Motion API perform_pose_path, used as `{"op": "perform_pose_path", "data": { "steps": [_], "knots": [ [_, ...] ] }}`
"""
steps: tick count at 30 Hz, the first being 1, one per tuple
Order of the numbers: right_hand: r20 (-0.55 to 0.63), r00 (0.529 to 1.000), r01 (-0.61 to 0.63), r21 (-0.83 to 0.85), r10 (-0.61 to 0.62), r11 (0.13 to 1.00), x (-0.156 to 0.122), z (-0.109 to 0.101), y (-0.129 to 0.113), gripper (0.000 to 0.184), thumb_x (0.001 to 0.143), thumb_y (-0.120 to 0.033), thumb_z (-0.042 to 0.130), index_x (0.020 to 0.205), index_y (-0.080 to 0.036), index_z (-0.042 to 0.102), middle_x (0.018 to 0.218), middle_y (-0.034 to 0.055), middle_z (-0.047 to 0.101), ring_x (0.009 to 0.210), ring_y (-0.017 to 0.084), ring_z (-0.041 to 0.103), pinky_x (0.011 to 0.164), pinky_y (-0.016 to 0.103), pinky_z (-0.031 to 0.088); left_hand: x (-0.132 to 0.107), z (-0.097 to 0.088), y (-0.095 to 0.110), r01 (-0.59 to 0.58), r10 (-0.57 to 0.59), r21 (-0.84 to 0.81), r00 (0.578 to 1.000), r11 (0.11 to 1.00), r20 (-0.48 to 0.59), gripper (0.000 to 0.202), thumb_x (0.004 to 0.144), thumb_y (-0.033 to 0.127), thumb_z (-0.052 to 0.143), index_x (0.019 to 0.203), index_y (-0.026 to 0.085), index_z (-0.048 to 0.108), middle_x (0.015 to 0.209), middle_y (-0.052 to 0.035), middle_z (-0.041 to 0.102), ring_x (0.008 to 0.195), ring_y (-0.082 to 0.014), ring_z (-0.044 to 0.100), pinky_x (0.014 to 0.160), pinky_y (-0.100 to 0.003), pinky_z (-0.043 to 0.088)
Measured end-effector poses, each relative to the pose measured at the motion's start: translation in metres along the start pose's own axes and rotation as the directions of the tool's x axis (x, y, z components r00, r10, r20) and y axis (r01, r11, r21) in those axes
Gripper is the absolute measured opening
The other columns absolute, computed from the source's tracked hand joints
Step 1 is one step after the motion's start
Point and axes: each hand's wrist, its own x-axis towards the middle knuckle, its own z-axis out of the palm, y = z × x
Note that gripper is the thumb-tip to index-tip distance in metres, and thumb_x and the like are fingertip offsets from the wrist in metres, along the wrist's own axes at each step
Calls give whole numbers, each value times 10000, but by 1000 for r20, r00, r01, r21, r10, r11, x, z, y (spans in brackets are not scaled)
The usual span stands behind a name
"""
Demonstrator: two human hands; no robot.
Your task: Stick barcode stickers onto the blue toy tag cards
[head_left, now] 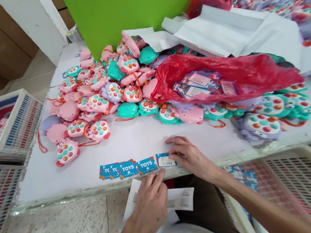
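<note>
My right hand (192,159) is at the table's front edge with its fingers apart. Its fingertips rest on a small blue card (159,160) bearing a white barcode sticker (167,162). Close below that card is my left hand (151,197), fingers bent around a white sheet of barcode stickers (181,199); the fingers' undersides are hidden. One finger points up toward the card's lower edge. To the left, several blue cards printed TOYS (146,165) lie in a row, the leftmost ones overlapping.
Behind the cards spreads a heap of pink, purple and teal animal-shaped toys (98,102) with orange cords. A red plastic bag (255,72) holding more cards lies on it. White sheets (218,30) and a green panel (136,4) stand behind. Plastic baskets (309,182) flank the table.
</note>
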Motion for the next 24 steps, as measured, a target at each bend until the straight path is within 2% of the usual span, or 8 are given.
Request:
{"op": "perform_pose_path", "data": {
  "steps": [9, 15, 20, 24],
  "knots": [
    [-9, 1000, 18, -38, -19, 999, 0, 1, 1, 152, 816, -135, 521, 686, -186, 582, 1079, 80, 559, 1072, 242, 441, 899, 430, 403, 4, 0, 1, 7, -8, 25, 998, 1000, 65, 168, 773, 46, 445, 866, 79, 581, 1338, -138, 413, 1026, -267, 457, 859, -390, 457],
    [-7, 1000, 25, -64, -25, 998, 0, 3, 2, 147, 817, -118, 527, 694, -177, 581, 1090, 90, 550, 1064, 246, 435, 888, 442, 407, 10, -2, 4, 18, -29, 89, 992, 996, 124, 210, 700, 5, 449, 821, 86, 601, 1342, -113, 421, 965, -266, 486, 794, -392, 490],
    [-39, 999, 31, -104, -35, 994, -1, 6, 1, 139, 800, -87, 533, 702, -170, 585, 1067, 102, 550, 1057, 251, 442, 877, 433, 429, 11, 1, 5, 10, -26, 135, 993, 991, 117, 239, 681, -5, 440, 830, 74, 609, 1346, -114, 419, 975, -274, 478, 802, -400, 487],
    [-74, 996, 34, -152, -46, 988, -5, 6, -1, 114, 824, -134, 512, 754, -165, 596, 1070, 117, 544, 1064, 256, 449, 872, 412, 449, 9, 2, 4, 15, -30, 132, 993, 991, 110, 275, 652, -11, 436, 842, 73, 616, 1341, -96, 429, 973, -258, 475, 818, -381, 482]
  ]
}}
